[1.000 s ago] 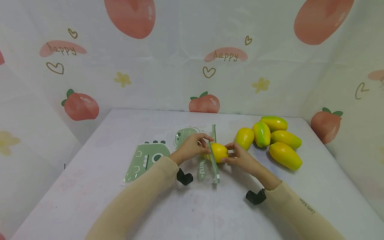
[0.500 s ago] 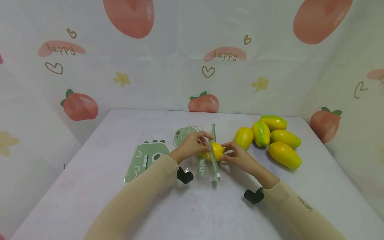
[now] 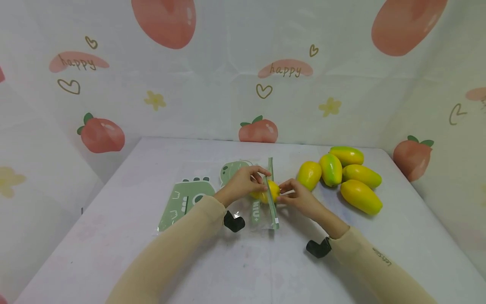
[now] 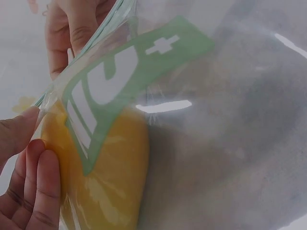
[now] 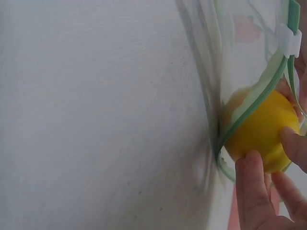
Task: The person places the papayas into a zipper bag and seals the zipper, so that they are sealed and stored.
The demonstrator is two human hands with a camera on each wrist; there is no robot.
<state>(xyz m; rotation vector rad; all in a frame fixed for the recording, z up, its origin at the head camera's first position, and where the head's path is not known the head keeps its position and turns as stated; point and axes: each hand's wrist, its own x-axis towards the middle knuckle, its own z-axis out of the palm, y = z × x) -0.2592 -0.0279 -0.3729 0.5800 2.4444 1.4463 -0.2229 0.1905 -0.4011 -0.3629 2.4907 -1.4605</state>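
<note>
With left hand (image 3: pixel 244 182), pinching clear bag (image 3: pixel 256 214) at lip; gripping yellow fruit (image 5: pixel 263 130) with right hand (image 3: pixel 302 201).
Lies partly inside the bag; probably light, firm and slippery, so best held by the end jutting from the bag's mouth.

The bag (image 4: pixel 192 124) is showing glossy plastic; the fruit (image 5: pixel 268 127) inside is gleaming smoothly; the sleeves (image 3: pixel 174 249) are looking like matt cloth; the worktop (image 3: pixel 250 266) is looking matt.
</note>
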